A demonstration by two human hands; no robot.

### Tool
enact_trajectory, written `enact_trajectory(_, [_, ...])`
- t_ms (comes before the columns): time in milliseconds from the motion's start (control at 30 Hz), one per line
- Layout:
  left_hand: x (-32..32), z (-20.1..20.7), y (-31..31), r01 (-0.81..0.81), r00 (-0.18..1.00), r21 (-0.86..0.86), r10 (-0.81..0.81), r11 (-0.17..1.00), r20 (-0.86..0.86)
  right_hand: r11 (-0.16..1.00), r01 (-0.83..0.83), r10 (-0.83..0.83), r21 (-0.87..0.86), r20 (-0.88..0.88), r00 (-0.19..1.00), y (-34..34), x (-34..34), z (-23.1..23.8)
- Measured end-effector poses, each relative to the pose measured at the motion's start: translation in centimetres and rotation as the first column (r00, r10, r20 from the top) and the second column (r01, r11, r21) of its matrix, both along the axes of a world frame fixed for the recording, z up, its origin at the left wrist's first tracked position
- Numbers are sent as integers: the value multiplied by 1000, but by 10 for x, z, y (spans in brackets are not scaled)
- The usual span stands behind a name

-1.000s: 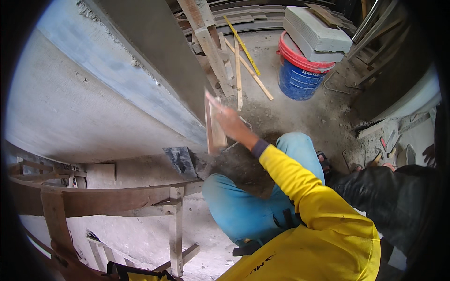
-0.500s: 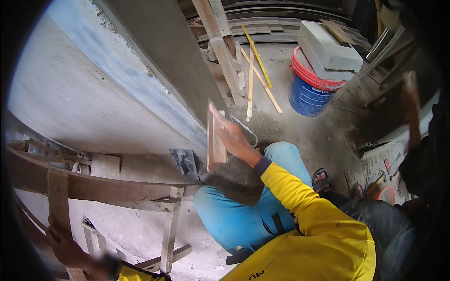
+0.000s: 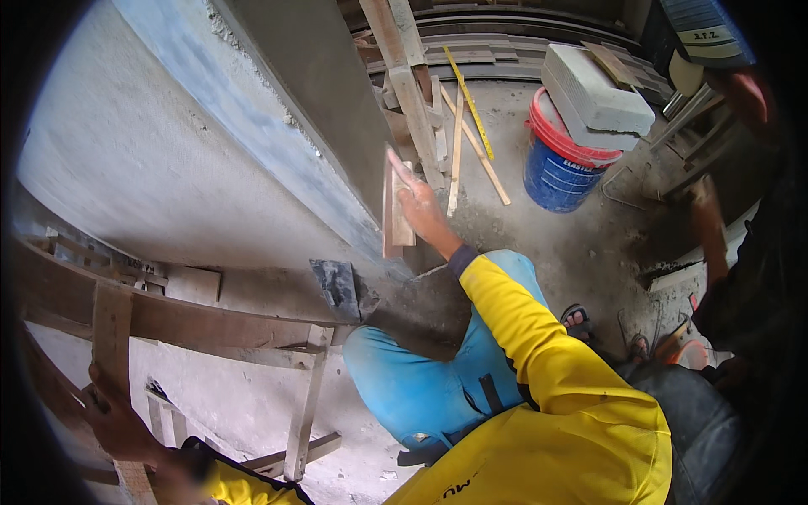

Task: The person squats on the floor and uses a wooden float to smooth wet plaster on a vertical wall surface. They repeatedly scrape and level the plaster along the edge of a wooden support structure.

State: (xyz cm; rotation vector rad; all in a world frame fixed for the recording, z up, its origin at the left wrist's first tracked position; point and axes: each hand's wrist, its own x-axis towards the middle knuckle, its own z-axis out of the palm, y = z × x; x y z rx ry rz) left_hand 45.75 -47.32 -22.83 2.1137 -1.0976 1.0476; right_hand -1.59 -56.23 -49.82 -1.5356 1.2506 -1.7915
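Observation:
My right hand is closed on a wooden float, its index finger stretched along the top. The float lies flat against the dark grey plastered face of a wall end, near its lower part. Lower left, my left hand is wrapped round an upright wooden post of a timber frame; some of its fingers are hidden. Beside the wall's foot leans a dark, plaster-smeared flat piece.
A blue bucket with a red rim carries pale blocks. Timber strips and a yellow level-like bar lie on the floor. At right, a co-worker's arm shows near tools. A timber rail crosses the left.
My right hand has slid the float up and away along the plastered face. The co-worker's arm has lowered, and a blue object has appeared at the top right. My left hand stays on the post.

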Motion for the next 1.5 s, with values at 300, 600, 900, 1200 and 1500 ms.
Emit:
enact_trajectory(300, [1, 3, 3, -74, 997, -2, 74, 997, 32, 1000, -3, 3, 5, 46, 999, 6, 14, -18])
enact_trajectory(600, [-5, 3, 2, -36, 999, 4, 36, 999, -3, 951, -44, 1, 305, 142, 990, 8, 7, -70])
enact_trajectory(900, [-5, 2, -3, -61, 998, 7, 60, 998, 29, 828, -120, -40, 549, 270, 962, 0, -14, -93])
enact_trajectory(1200, [-5, 5, 0, -93, 995, 21, 92, 995, 48, 989, 44, -58, 140, 98, 993, -19, -12, -85])
enact_trajectory(1500, [14, 8, 2, -75, 994, 20, 73, 997, 75, 995, 102, -102, -9, 59, 993, -9, 7, -66])
